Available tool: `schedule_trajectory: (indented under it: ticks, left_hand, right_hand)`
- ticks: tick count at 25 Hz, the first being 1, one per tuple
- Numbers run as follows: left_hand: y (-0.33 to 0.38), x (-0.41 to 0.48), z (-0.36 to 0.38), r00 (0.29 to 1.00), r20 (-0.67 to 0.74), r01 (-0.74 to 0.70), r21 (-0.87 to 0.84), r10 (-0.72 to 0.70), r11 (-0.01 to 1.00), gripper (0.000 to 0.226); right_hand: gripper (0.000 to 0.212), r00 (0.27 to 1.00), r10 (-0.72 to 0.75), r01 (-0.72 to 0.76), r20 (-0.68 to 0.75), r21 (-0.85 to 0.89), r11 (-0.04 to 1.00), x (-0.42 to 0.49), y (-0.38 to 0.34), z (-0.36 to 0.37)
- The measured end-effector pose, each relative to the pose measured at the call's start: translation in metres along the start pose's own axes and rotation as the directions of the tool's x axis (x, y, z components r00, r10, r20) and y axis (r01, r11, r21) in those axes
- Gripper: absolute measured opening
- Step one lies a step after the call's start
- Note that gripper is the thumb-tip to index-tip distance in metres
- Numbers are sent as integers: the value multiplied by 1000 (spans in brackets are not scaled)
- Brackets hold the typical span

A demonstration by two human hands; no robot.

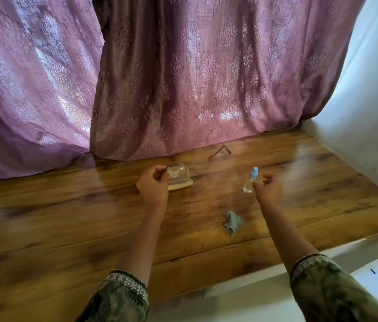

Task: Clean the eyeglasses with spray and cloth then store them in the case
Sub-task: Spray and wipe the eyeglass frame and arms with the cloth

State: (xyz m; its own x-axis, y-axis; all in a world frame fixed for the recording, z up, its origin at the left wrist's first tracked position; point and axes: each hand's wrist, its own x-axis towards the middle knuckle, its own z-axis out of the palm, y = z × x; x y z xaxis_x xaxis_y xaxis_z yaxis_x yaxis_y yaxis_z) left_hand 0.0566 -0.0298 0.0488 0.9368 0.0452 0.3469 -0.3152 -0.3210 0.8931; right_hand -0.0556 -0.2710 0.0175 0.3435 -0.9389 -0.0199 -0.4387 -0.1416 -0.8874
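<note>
Thin-framed eyeglasses (200, 165) hover just above the table near the curtain, one temple arm sticking out to the far right. My left hand (153, 184) pinches the other temple arm between thumb and fingers. Right beside that hand sits the case (181, 182), with a clear domed lid and a cream base; the left lens overlaps it. A small clear spray bottle (249, 181) with a blue cap stands upright to the right. My right hand (268, 188) is beside the bottle with fingers loosely curled and holding nothing. A crumpled grey-blue cloth (232, 222) lies nearer to me.
The wooden table (67, 217) runs wide to the left. Purple patterned curtains (183, 89) hang down onto its far edge. A white wall (369, 112) closes the right side. The table's near right edge (322, 252) drops off by my right sleeve.
</note>
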Motion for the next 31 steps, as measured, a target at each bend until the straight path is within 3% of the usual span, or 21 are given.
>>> schedule_trajectory:
  ticks: [5,14,22,31]
  left_hand:
    - [4,2,1,997,2,79,-38,-79,996,10]
    - [4,10,0,997,46,62,-41,-60,997,9]
    - [-4,18,1,996,65,59,-36,-56,998,9]
    - [-3,15,-1,996,87,39,-17,-38,999,7]
  right_hand:
    - [55,996,-2,10,89,-91,996,10,3,13]
    - [52,996,-18,24,89,-64,998,13,2,25]
    - [31,998,0,6,69,-82,997,12,5,29]
    - [26,995,-84,80,53,77,994,-5,13,24]
